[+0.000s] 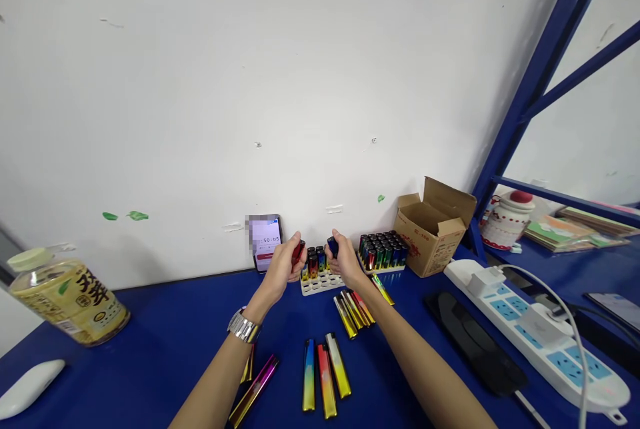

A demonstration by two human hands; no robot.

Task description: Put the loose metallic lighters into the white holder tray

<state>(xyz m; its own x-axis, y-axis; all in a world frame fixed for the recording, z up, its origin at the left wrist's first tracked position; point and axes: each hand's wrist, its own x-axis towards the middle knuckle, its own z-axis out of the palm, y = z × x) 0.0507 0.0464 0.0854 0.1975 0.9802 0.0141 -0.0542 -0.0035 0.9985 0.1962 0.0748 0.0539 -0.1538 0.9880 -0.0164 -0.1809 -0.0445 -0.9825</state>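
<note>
Blue desk carries everything we count. Our left hand is clenched around one red lighter, and our right hand grips one dark blue lighter. Both are held just above a white tray near the wall, which holds a few upright lighters that our hands partly hide, so we cannot number them. A second tray, packed full, sits just to its right, beside one open cardboard box. Three loose lighters lie side by side in front of us. A fan of three or four overlaps by our right forearm, and a single one lies just beyond it. Two more show beside our left forearm, below the one wristwatch. One phone leans on the wall. One bottle and one white mouse sit far left, and one power strip lies at the right.
</note>
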